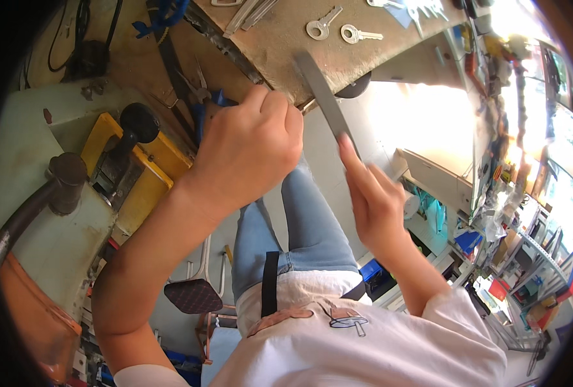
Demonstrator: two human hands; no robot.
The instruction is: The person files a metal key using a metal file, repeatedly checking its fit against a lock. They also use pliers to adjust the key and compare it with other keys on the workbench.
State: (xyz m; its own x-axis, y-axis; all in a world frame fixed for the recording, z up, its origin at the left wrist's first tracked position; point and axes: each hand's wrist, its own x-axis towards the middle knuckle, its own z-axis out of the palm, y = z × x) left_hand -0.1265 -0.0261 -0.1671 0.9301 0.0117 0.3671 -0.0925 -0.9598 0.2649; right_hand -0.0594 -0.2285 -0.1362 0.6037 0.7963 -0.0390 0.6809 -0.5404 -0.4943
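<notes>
In my right hand (378, 203) is a flat metal file (325, 97), its grip end in my closed fingers and its blade slanting up to the left past the corner of the wooden bench (280, 58). My left hand (251, 142) is closed in a fist at the bench's front corner, left of the file. Whatever it holds is hidden behind the fingers. Two key blanks, one key (322, 27) beside another key (361, 35), lie on the bench beyond the file tip.
Pliers (201, 92) lie left of my left hand. A yellow machine part (148, 193) with a black knob (139, 122) stands farther left, beside a grey lever (25, 213). Thin metal strips (251, 14) rest on the bench. Cluttered shelves (538, 264) fill the right side.
</notes>
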